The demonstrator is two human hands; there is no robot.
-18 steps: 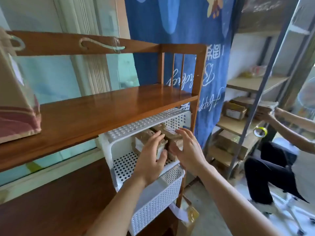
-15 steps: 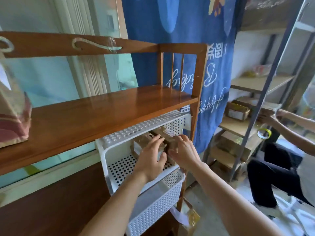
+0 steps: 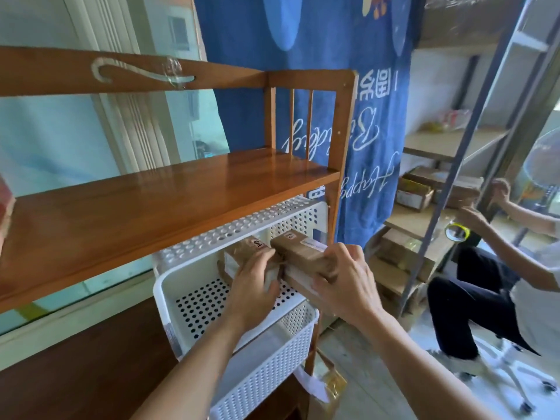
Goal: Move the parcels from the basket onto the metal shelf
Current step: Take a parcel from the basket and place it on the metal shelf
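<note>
Both hands are inside the white perforated basket, which sits tilted under the middle board of the wooden rack. The left hand has its fingers curled over the near end of the left parcel, a brown taped carton with a white label; the thumb is hidden, so how firmly it grips cannot be told. The right hand is closed around the right parcel, fingers wrapped over its near end and top edge, and this carton looks raised a little above whatever lies under it. The two parcels touch side by side, their long axes running roughly from 5 o'clock at the hands toward 11 o'clock, into the basket's back wall. That matters for the lift, I judge: each carton has to come out toward the person along its length, low enough to clear the rack board just above. The metal shelf stands at about 3 o'clock from the basket, past the blue banner, so the right hand is the nearer one and its parcel should travel first. A seated person is working at that shelf with a tape roll, close to where parcels already rest, which could crowd the placing spot.
</note>
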